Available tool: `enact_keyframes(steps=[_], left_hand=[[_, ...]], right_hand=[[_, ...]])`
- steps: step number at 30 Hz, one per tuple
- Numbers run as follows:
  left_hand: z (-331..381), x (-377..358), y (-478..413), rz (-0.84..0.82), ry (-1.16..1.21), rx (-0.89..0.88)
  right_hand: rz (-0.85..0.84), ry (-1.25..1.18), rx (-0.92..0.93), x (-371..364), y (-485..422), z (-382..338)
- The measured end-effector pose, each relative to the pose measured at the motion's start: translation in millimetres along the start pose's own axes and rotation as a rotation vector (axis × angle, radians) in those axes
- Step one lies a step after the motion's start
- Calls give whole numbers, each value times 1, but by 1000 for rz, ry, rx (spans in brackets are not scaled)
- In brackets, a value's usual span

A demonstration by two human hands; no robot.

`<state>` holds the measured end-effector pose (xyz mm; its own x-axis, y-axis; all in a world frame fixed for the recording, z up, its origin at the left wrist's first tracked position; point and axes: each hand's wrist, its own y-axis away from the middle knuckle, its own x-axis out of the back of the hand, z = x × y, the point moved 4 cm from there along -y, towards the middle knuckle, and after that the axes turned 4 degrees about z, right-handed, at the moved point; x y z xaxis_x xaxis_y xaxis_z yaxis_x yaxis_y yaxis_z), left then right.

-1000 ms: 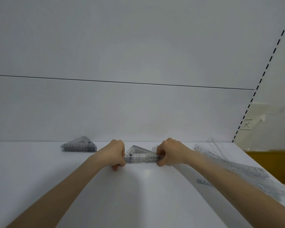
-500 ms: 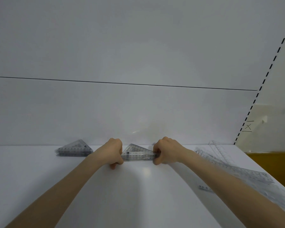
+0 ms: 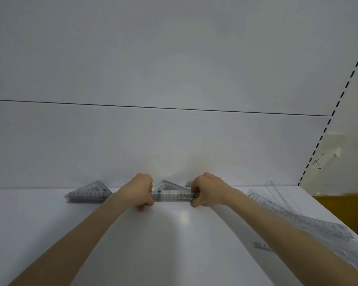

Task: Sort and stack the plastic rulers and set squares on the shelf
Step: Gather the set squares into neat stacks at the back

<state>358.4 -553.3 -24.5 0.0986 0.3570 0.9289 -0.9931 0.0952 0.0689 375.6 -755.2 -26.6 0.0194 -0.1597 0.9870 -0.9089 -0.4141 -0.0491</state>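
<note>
In the last second I have slid the stack of set squares (image 3: 172, 193) back across the shelf (image 3: 174, 244). It now sits close to the rear edge, roughly level with the other stack (image 3: 89, 194) just to its left. I judge this pile squared and nearly placed, which leaves the loose rulers (image 3: 298, 215) along the right edge to sort. My left hand (image 3: 142, 190) is curled tight round the stack's left corner and my right hand (image 3: 207, 189) round its right corner. Knuckles are up, thumbs low at the front, and both forearms reach forward.
</note>
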Motion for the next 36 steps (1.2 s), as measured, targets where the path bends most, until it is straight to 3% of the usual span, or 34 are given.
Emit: enact_keyframes(steps=[17, 36], left_hand=[[-6, 10, -4, -137, 178, 7], [-6, 8, -10, -185, 174, 21]], right_hand=[[-98, -69, 34, 7, -2, 9], [-123, -59, 46, 9, -6, 5]])
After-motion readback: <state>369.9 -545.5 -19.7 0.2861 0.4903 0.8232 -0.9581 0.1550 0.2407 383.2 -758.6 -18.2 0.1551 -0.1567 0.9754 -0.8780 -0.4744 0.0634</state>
